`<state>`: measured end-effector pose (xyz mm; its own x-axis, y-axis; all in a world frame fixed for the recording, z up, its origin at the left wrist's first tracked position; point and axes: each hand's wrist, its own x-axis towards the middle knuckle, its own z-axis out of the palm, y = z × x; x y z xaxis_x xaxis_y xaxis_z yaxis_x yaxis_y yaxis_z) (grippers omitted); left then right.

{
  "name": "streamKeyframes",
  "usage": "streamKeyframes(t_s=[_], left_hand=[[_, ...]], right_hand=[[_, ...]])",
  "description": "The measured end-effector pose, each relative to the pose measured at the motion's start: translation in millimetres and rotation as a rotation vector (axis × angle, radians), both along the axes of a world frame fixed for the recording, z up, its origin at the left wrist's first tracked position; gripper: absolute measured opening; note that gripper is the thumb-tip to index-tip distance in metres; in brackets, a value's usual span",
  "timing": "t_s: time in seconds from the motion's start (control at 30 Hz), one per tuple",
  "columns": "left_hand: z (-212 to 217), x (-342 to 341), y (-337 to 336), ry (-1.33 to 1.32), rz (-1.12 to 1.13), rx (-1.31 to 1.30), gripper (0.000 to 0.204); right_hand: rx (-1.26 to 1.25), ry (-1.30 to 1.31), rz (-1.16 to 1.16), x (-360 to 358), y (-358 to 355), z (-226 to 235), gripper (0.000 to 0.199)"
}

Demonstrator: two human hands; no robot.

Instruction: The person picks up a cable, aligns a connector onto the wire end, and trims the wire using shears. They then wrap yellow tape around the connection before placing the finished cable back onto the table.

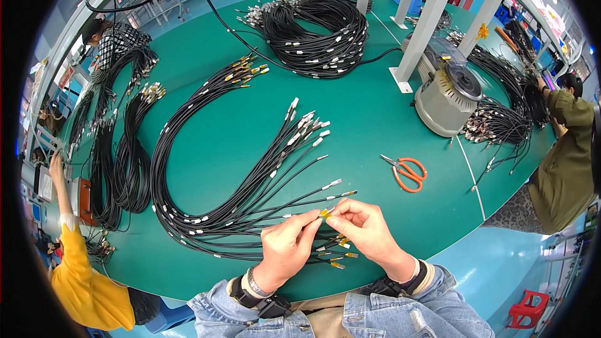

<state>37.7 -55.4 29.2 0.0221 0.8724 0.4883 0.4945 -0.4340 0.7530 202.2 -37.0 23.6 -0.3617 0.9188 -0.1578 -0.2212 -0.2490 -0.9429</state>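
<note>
Where left grip [285,249] meets right grip [372,233]: yellow tag [324,213] pinched between.
Yellow-tagged ends [352,255] below: perhaps done.
White-tagged ends [307,122] beyond: perhaps left.

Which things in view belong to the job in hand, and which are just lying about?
In the job, by the look of it:
small yellow piece, at the fingertips of the left hand and right hand
curved black cable bundle

Apparently just lying about:
orange-handled scissors, untouched
grey machine
coiled black cables
red stool
</note>
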Motion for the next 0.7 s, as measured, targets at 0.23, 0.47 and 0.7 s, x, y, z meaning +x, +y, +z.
streamKeyframes(t_s=[0.23, 0.47, 0.7], left_hand=[[-1.2, -1.7, -3.0, 0.069, -0.019, -0.077, 0.007], [3.1, -0.5, -3.6, -0.004, -0.063, -0.172, 0.004], [2.5, -3.0, -4.3, -0.089, -0.11, -0.271, 0.007]], right_hand=[[0.037, -0.003, 0.035, 1.5, 1.5, 0.8, 0.008], [0.07, 0.033, -0.012, -2.1, 1.6, -0.7, 0.011], [0.069, 0.034, -0.01, -2.1, 1.5, 0.6, 0.011]])
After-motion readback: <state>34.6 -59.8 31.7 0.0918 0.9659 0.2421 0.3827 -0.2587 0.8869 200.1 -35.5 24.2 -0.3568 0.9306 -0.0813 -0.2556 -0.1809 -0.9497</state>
